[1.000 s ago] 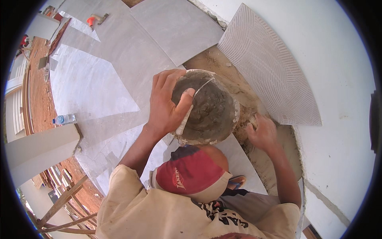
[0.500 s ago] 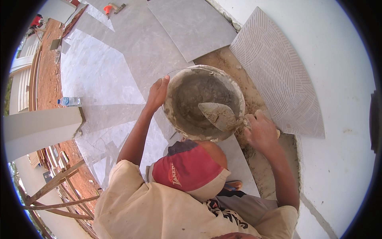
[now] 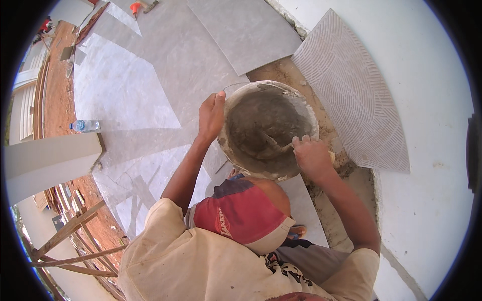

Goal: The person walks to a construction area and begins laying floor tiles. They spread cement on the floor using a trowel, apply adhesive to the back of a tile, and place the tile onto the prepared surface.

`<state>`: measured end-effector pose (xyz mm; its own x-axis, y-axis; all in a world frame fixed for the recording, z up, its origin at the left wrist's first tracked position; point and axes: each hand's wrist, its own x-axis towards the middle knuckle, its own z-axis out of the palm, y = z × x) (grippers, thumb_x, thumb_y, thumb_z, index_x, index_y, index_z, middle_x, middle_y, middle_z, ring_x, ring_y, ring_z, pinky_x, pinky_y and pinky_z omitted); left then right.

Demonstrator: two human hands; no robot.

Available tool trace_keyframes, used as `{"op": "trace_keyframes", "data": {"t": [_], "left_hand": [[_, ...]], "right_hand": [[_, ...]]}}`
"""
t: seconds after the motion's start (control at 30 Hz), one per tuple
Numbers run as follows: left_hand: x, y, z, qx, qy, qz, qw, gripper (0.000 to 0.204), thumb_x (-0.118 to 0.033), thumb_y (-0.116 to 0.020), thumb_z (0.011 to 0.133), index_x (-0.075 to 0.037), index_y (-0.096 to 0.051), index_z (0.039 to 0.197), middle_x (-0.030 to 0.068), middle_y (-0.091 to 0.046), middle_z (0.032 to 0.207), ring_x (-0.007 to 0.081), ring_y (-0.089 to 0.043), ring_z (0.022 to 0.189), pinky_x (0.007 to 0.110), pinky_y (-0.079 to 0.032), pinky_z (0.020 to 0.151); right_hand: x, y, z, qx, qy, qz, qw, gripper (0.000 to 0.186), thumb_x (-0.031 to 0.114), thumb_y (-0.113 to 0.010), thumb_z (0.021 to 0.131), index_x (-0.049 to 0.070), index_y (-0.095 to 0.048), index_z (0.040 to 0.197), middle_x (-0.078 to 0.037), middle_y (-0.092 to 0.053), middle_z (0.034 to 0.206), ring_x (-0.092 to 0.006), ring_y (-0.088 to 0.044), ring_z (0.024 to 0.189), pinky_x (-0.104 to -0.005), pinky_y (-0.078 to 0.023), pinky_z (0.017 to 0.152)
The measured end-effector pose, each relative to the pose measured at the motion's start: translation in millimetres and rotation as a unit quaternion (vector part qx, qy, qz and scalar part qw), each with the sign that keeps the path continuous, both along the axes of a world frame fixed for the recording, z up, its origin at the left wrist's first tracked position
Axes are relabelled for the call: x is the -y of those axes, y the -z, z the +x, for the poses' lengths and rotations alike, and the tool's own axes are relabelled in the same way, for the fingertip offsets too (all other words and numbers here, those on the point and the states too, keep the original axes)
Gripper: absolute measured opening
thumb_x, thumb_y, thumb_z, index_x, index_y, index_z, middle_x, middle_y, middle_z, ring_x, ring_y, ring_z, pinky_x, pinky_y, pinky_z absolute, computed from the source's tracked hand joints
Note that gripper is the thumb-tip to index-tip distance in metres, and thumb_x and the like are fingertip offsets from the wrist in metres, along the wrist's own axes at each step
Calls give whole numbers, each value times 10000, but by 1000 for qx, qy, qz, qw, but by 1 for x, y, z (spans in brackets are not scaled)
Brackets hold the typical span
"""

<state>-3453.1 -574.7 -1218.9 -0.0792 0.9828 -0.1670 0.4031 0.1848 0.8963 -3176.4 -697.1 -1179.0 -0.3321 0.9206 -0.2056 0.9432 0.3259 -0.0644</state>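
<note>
A round bucket (image 3: 307, 111) caked with dried cement stands in front of me, holding wet grey mortar (image 3: 258, 113). My left hand (image 3: 211, 116) is closed on the bucket's left rim, beside the thin wire handle. In my right hand (image 3: 314, 158), at the bucket's right side, is a trowel (image 3: 273, 146) gripped by its handle. Its blade dips into the mortar and is partly buried in it. The fingers of my right hand wrap round the handle and hide most of it.
Large grey tiles (image 3: 241, 35) cover the floor beyond and left. A fan-shaped tile piece (image 3: 354, 95) leans by the white wall (image 3: 432, 125). Bare sandy ground shows right of the bucket. A water bottle (image 3: 85, 126) lies left near a pillar (image 3: 50, 155); a hammer (image 3: 150, 6) lies far off.
The trowel blade has gone from above the mortar, with mortar on it, down into it. My right hand moved left over the rim. The bucket shifted slightly right with my left hand.
</note>
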Motion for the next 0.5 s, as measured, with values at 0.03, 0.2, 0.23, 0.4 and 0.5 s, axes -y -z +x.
{"op": "trace_keyframes", "data": {"t": [0.03, 0.2, 0.23, 0.4, 0.5], "left_hand": [[0, 0, 0, -6, 6, 12, 1000, 483, -376, -461, 1018, 27, -464, 753, 126, -451, 672, 190, -398, 672, 380, -399, 650], [-4, -12, 15, -30, 32, 37, 998, 493, -382, -454, 1027, 30, -446, 756, 188, -441, 661, 237, -366, 633, 397, -394, 632], [-2, -14, 17, -33, 33, 34, 998, 492, -379, -456, 1029, 28, -439, 753, 181, -428, 654, 229, -361, 633, 397, -390, 625], [1, -21, 19, -11, 40, 36, 999, 487, -360, -464, 1037, 20, -403, 740, 150, -370, 637, 188, -337, 643, 392, -366, 598], [0, -21, 22, -5, 50, 55, 997, 485, -360, -465, 1039, 17, -398, 741, 134, -360, 639, 171, -334, 654, 382, -362, 596]], "right_hand": [[2, 3, -2, -2, -5, -9, 1000, 112, 105, -571, 833, 37, -580, 921, -128, -634, 844, -287, -658, 824, -398, -524, 706], [5, 5, -3, -3, -12, -41, 999, 217, 165, -595, 845, 27, -597, 1012, -148, -635, 856, -308, -657, 814, -425, -517, 697], [4, 7, -7, -2, -16, -45, 999, 208, 160, -589, 844, 27, -600, 1004, -148, -638, 850, -310, -658, 808, -429, -519, 695], [-5, -1, -19, -40, 1, -69, 997, 135, 133, -591, 810, 15, -607, 873, -157, -642, 809, -303, -665, 794, -411, -536, 696], [0, -10, -17, -72, 27, -129, 989, 205, 201, -608, 841, 19, -623, 933, -170, -651, 824, -325, -666, 810, -431, -536, 722]]}}
